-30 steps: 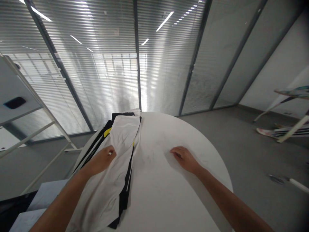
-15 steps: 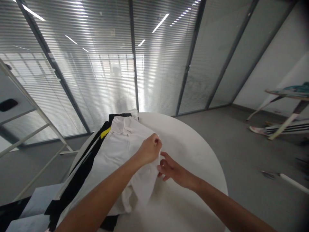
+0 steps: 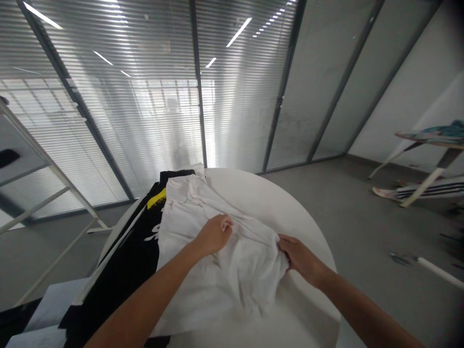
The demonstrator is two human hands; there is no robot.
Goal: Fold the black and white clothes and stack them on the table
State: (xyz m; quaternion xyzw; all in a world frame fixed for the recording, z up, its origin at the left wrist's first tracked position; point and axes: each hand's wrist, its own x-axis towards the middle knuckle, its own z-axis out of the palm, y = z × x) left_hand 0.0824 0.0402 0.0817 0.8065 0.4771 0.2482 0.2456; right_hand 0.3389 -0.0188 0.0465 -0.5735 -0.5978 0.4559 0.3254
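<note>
A white shirt (image 3: 203, 270) lies spread and wrinkled over a round white table (image 3: 308, 227). My left hand (image 3: 212, 234) rests closed on the shirt near its middle, fingers pinching the cloth. My right hand (image 3: 299, 256) grips the shirt's right edge, fingers curled into the fabric. Under the white shirt on the left lies a black garment (image 3: 126, 270) with a yellow patch (image 3: 156, 199) and white lettering.
A white metal rack (image 3: 47, 193) stands at the left. Glass walls with blinds rise behind the table. At the right an ironing board (image 3: 431, 137) stands on the grey floor, with striped cloth (image 3: 427, 191) beneath it. A blue-grey surface (image 3: 39, 309) sits at lower left.
My left hand has drawn the white shirt from the pile rightward across the table. My right hand moved in and took the shirt's right edge, and the cloth now lies spread wider.
</note>
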